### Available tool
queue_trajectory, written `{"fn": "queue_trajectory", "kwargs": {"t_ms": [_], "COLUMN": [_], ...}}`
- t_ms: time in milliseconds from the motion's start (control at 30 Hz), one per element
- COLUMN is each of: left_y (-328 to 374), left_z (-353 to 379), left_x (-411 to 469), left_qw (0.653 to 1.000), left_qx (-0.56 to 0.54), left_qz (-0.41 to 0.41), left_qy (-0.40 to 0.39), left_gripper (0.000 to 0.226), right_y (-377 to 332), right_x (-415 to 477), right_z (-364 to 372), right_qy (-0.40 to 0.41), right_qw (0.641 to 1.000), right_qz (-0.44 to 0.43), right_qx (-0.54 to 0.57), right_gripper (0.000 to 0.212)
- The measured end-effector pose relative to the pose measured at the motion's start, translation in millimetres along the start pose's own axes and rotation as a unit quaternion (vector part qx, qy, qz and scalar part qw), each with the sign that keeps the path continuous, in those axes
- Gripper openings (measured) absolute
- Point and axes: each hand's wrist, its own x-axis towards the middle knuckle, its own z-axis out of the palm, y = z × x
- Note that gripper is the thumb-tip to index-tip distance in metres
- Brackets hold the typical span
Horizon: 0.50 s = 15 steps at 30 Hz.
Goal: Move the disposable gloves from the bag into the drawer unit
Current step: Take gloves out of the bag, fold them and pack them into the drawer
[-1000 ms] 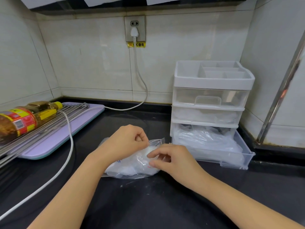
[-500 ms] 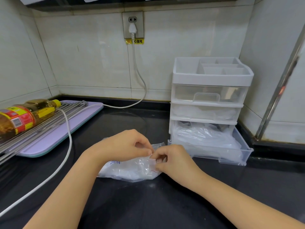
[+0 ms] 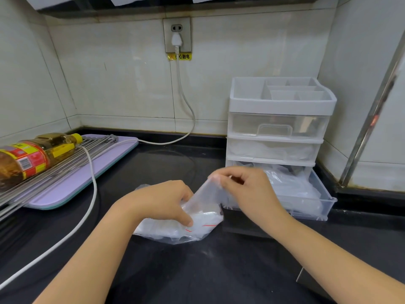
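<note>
Disposable gloves (image 3: 175, 229): crumpled, milky-white, filmy, packed in a clear bag (image 3: 203, 232) with a thin red seal line; lie on the black tabletop (image 3: 197, 270) just in front of the drawer unit (image 3: 280, 102). Left grip (image 3: 162, 200): holds the bag down, thumb and fingers curled on it. Right grip (image 3: 247, 189): pinches a translucent sheet (image 3: 206, 194) lifted from the bag; glove or bag lip, cannot tell. Bottom drawer (image 3: 324, 200): stands pulled out, holds clear plastic.
</note>
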Motion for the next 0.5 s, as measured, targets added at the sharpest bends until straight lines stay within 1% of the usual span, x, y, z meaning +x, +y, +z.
{"fn": "queue_trajectory", "kwargs": {"t_ms": [100,167,200,267,333,367,433,500], "left_y": [-3.8,-8.1,-10.5,-15.3,-17.8,-17.6,-14.0,-8.8], "left_z": [0.9,2.3,2.8,0.8,-4.4,-7.3,-12.8,-16.2], "left_x": [3.3,5.2,6.1,7.5,6.3,5.7,2.8,4.3], "left_qw": [1.0,0.999,0.999,1.0,0.998,0.993,0.97,0.941], "left_qx": [0.017,0.021,0.016,-0.003,-0.063,-0.115,-0.225,-0.301], "left_qz": [-0.016,-0.023,-0.023,-0.021,-0.003,0.017,0.066,0.104], "left_qy": [-0.004,-0.011,-0.014,-0.015,0.01,0.027,0.066,0.113], "left_gripper": [0.032,0.037,0.04,0.041,0.037,0.036,0.047,0.058], "right_y": [-9.2,-15.8,-19.2,-26.7,-34.1,-36.6,-40.7,-42.0], "right_x": [10.4,18.6,21.9,26.3,27.5,27.7,28.3,29.7], "right_z": [-19.7,-35.8,-44.3,-61.0,-74.3,-79.6,-88.2,-96.0], "right_qy": [0.084,0.122,0.129,0.116,0.086,0.07,0.048,0.034], "right_qw": [0.995,0.987,0.984,0.981,0.98,0.982,0.984,0.981], "right_qz": [-0.032,-0.048,-0.056,-0.074,-0.084,-0.088,-0.097,-0.115], "right_qx": [0.042,0.092,0.109,0.14,0.16,0.154,0.144,0.152], "right_gripper": [0.027,0.021,0.018,0.015,0.014,0.013,0.012,0.018]}}
